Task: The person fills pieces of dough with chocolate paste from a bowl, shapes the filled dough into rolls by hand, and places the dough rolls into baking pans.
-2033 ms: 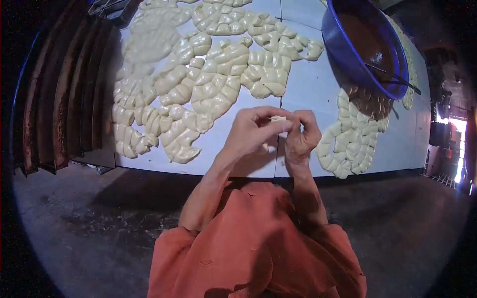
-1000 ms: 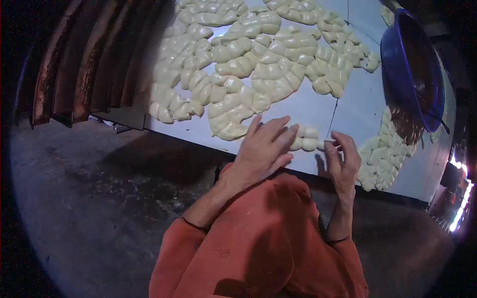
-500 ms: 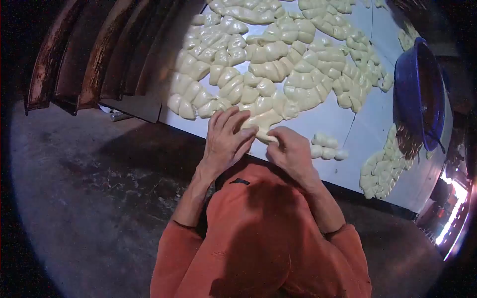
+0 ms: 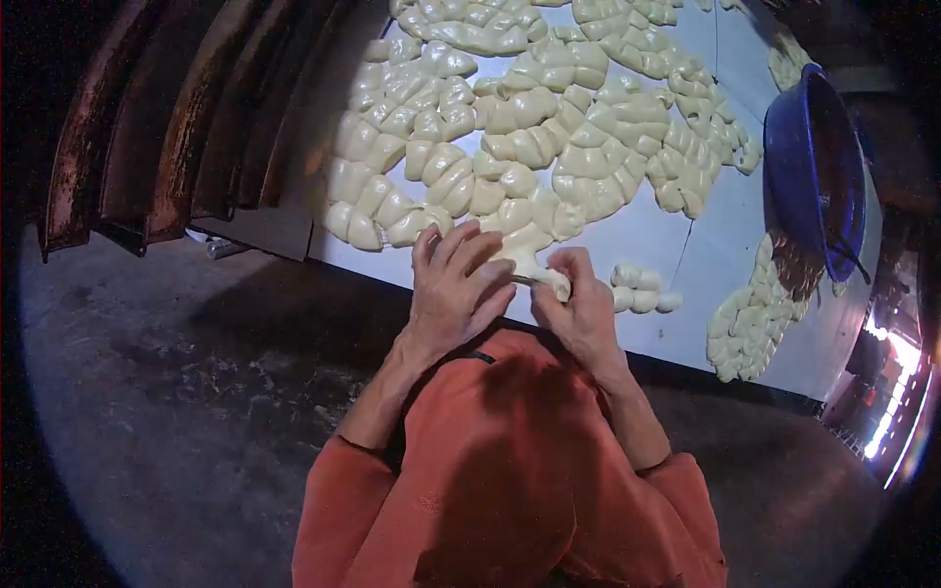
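Glossy pale dough (image 4: 524, 240) lies in front of me, with a narrow end drawn towards the table edge. My left hand (image 4: 456, 284) rests at the left of this end, fingers bent and apart, fingertips on or beside the dough. A thin dark strip shows between my hands; I cannot make out what it is. My right hand (image 4: 580, 312) pinches the dough's drawn-out end between thumb and fingers. Just right of that hand sit several small dough rolls (image 4: 644, 290).
Several lobed slabs of dough (image 4: 598, 167) cover much of the white table (image 4: 676, 333). A blue basin (image 4: 809, 167) stands tilted in view at the right, near another dough piece (image 4: 750, 318). Rusty curved metal channels (image 4: 181, 147) are at the left.
My right hand has moved slightly and now has a bunched end of dough at its fingers. The dark strip now shows between my hands. The view has shifted slightly.
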Action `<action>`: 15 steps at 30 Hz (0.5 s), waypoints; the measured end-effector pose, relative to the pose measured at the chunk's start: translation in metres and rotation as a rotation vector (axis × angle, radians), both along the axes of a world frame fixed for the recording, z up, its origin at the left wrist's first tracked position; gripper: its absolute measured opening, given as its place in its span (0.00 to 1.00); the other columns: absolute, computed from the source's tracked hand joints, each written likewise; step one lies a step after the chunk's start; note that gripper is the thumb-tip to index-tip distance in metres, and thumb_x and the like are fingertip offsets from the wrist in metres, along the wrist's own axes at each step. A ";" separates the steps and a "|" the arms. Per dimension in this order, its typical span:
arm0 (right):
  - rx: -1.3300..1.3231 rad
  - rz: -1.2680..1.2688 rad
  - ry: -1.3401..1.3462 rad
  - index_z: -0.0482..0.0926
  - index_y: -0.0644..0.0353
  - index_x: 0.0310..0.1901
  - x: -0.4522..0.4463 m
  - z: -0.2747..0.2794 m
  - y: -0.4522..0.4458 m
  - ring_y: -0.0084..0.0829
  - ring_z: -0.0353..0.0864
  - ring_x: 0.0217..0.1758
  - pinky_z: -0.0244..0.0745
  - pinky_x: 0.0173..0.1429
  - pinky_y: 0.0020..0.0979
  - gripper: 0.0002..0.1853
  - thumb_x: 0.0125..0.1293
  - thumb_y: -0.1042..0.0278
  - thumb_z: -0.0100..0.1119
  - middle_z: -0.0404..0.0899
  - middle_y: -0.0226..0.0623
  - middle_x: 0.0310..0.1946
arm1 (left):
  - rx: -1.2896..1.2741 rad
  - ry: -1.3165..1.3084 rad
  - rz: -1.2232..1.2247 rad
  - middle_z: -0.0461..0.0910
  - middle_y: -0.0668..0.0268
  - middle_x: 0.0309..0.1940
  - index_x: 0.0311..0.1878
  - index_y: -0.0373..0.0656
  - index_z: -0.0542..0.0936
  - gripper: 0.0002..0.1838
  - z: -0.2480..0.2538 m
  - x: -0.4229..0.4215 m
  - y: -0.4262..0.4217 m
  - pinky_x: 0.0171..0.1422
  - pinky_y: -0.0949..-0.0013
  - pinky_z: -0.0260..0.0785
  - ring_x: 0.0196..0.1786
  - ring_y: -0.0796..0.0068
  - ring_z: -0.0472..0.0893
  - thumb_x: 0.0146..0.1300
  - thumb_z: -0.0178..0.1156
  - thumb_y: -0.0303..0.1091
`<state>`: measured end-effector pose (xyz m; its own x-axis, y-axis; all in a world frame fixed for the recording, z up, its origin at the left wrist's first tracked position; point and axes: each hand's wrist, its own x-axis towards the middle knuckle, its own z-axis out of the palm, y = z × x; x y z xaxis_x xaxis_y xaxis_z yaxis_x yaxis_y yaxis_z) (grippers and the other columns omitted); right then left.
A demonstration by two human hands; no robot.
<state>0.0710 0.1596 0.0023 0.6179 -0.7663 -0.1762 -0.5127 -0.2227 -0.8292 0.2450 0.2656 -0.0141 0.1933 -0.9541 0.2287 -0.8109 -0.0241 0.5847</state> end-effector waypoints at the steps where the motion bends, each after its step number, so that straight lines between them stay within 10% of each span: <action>1: 0.130 -0.068 -0.042 0.76 0.59 0.49 0.000 0.005 0.000 0.51 0.82 0.33 0.77 0.40 0.43 0.14 0.63 0.71 0.63 0.78 0.46 0.29 | 0.008 0.011 -0.001 0.76 0.64 0.62 0.54 0.52 0.82 0.21 0.002 -0.001 -0.003 0.76 0.40 0.48 0.71 0.56 0.68 0.58 0.72 0.42; 7: -0.086 0.087 -0.043 0.77 0.63 0.45 -0.003 0.009 -0.004 0.46 0.83 0.38 0.78 0.40 0.39 0.09 0.64 0.73 0.60 0.79 0.46 0.41 | 0.038 -0.064 -0.181 0.72 0.61 0.68 0.57 0.53 0.81 0.24 0.000 -0.001 -0.031 0.77 0.37 0.48 0.74 0.54 0.65 0.55 0.70 0.41; 15: 0.638 0.000 -0.219 0.78 0.64 0.35 -0.033 0.017 -0.013 0.29 0.81 0.34 0.73 0.35 0.29 0.06 0.58 0.74 0.64 0.82 0.35 0.31 | 0.011 -0.059 -0.310 0.76 0.66 0.66 0.47 0.59 0.84 0.16 -0.013 -0.001 -0.027 0.76 0.37 0.53 0.74 0.57 0.67 0.53 0.72 0.36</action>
